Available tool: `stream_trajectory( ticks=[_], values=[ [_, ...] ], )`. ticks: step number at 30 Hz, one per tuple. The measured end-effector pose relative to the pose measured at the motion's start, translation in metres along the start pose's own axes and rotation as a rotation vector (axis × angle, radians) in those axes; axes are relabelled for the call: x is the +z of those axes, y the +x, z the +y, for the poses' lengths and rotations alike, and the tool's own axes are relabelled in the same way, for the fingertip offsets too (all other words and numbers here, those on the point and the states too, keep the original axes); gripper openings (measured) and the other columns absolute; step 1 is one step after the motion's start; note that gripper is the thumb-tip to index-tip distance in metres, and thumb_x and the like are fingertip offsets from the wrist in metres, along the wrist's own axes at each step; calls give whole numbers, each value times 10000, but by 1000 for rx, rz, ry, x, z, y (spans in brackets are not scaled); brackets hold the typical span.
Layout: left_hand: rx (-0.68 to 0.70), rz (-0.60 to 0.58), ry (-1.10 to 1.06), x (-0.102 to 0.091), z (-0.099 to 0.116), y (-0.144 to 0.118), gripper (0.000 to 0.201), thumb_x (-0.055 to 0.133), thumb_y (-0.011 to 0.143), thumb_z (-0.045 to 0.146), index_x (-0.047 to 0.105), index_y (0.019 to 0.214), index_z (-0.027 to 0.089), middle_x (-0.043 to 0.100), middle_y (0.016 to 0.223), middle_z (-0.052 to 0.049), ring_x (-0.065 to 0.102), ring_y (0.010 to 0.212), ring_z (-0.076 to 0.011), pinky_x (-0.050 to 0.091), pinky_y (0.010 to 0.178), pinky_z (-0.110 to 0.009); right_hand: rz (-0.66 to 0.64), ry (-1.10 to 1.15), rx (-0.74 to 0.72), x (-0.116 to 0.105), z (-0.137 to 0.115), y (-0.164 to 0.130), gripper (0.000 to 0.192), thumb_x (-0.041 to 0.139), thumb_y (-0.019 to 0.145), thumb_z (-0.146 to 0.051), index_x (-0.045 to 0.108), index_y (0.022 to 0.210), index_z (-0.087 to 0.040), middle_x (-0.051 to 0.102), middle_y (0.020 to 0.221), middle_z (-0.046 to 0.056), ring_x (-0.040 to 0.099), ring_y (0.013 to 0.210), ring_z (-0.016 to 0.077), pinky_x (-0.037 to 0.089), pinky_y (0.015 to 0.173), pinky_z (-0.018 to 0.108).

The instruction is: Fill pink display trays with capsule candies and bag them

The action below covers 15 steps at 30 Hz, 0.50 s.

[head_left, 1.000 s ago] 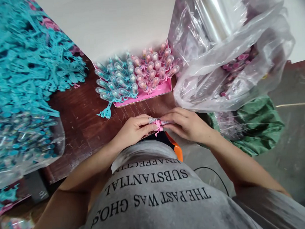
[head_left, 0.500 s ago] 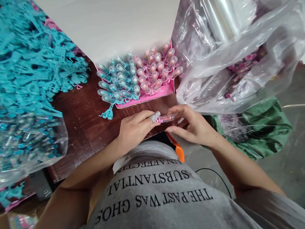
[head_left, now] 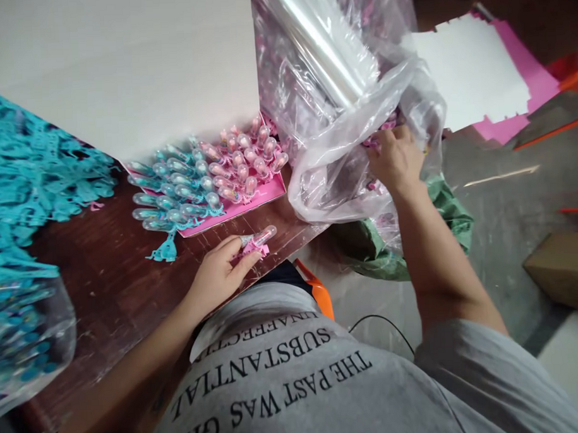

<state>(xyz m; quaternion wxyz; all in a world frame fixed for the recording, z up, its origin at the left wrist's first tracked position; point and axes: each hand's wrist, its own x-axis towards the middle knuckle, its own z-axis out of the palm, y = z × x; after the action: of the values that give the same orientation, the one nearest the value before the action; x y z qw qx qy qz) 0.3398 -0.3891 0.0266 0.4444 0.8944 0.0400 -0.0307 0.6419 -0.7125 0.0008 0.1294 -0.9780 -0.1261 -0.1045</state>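
Note:
Over the front of the brown table, my left hand [head_left: 219, 269] is closed round a pink tube toy with a clear rounded cap [head_left: 265, 235]. A ring shows on one of its fingers. My right hand [head_left: 397, 157] reaches into a clear plastic bag [head_left: 317, 196] at the right, among pink pieces; its fingertips are hidden there, so I cannot see what they touch. Behind my left hand stands a pink display box [head_left: 241, 207] with a tall white back. Upright clear-capped tubes fill it, blue ones [head_left: 181, 182] on the left and pink ones [head_left: 244, 158] on the right.
Turquoise plastic parts [head_left: 36, 168] are heaped at the left, above a bag of blue tubes [head_left: 25, 333]. A roll of clear film [head_left: 321, 45] lies on the right-hand bag. Beyond it are pink and white card sheets [head_left: 473, 71]. A cardboard box [head_left: 563, 270] sits at far right.
My right hand has left the pink tube and moved right into the plastic bag. My left hand keeps the tube, now tilted upward. The view has swung right.

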Motion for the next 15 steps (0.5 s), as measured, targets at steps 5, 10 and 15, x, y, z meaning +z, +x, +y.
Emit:
stream_trajectory(
  ticks=[5, 10, 15],
  values=[
    [-190, 29, -207, 17, -5, 0, 236, 772, 956, 418, 745, 1055, 206, 792, 970, -36, 719, 873, -195, 562, 803, -313, 50, 190, -215, 21, 53, 36, 165, 642, 1004, -403, 717, 911, -290, 635, 951, 130, 644, 1026, 342, 560, 842, 559],
    [-284, 76, -582, 19, -1, 2, 241, 836, 890, 416, 739, 905, 195, 798, 940, -30, 729, 869, -168, 596, 848, -312, 22, 465, -113, -16, -10, -32, 198, 645, 1039, -490, 711, 1118, -321, 756, 1033, 111, 728, 902, 298, 605, 867, 553],
    [-387, -28, -781, 17, 15, 8, 179, 839, 872, 348, 787, 965, 204, 819, 973, -39, 740, 853, -158, 615, 803, -292, -414, 1058, -276, -48, -103, -133, 214, 774, 998, -321, 757, 1211, -323, 843, 1127, 50, 820, 995, 242, 690, 919, 442]
  ],
)
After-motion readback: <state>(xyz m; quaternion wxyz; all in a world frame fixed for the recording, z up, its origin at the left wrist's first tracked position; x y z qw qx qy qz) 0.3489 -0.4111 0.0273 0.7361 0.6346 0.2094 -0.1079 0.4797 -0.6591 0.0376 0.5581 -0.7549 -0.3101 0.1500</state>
